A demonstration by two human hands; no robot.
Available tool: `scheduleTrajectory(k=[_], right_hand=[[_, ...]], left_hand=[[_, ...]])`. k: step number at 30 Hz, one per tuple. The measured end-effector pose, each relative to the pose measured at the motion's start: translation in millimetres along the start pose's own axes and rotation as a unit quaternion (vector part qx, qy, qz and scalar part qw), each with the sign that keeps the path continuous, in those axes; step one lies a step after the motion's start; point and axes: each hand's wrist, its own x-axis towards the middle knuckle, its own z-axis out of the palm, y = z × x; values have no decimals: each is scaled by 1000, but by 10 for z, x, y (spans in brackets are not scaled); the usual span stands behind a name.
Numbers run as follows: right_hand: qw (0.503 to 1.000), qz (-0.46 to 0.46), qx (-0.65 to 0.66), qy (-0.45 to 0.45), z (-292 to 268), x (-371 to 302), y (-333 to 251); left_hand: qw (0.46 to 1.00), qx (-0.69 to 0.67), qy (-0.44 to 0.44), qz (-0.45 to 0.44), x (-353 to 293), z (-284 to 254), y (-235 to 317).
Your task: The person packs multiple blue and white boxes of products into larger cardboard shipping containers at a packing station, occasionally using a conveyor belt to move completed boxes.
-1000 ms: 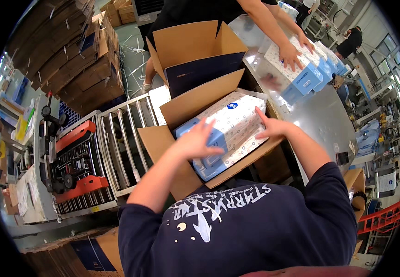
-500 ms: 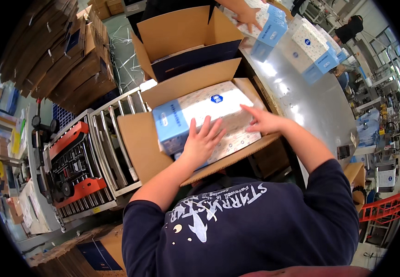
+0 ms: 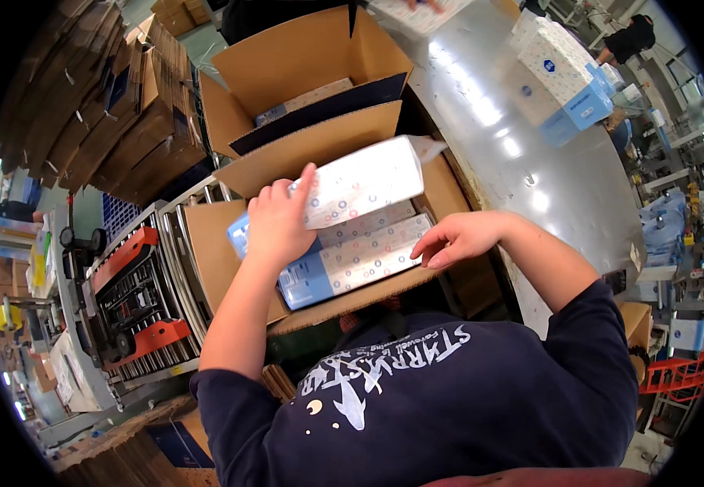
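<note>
In front of me an open cardboard box [image 3: 212, 258] holds white-and-blue plastic-wrapped packs printed with small rings. My left hand [image 3: 281, 223] grips the blue end of the upper pack [image 3: 368, 183], with the thumb over its top edge. That pack lies tilted, its near side raised and its loose clear wrap sticking out at the right end. Below it, lower packs [image 3: 372, 258] lie side by side in the box. My right hand [image 3: 466, 237] hovers by the right end of the nearest lower pack, fingers bent and apart, holding nothing.
Beyond stands a second open box [image 3: 303, 57] with a pack inside. A shiny metal table [image 3: 522, 174] runs along the right, bearing more packs [image 3: 567, 77]. At left are a roller conveyor [image 3: 190, 260] and stacked flat cartons [image 3: 100, 105]. Another person's hand shows at the far edge.
The upper pack has tipped, its printed face turning away from me. My left hand moved left onto its blue end; my right hand came off it and lower. The other person's hand and packs shifted away.
</note>
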Motion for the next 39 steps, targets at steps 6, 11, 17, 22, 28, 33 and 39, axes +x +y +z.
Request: scheduleTrajectory(k=[6, 11, 17, 22, 28, 33, 39], right_hand=[[922, 92, -372, 54, -633, 941, -14], [848, 82, -427, 302, -694, 2236, 651], [894, 38, -416, 160, -598, 2168, 182], [922, -38, -383, -46, -246, 1436, -33], [897, -194, -396, -21, 92, 1259, 622], [988, -29, -144, 57, 107, 548, 547], [958, -36, 151, 239, 499, 574, 1562]], left_hand=[[965, -201, 164, -42, -402, -711, 7], [857, -430, 280, -51, -562, -940, 298], [758, -589, 276, 44, -508, -682, 701], [823, -412, 326, 217, -297, -679, 672], [998, -4, 36, 49, -199, -370, 356], [986, 29, -130, -97, -343, 727, 7], [993, 8, -60, -100, -911, 641, -275]])
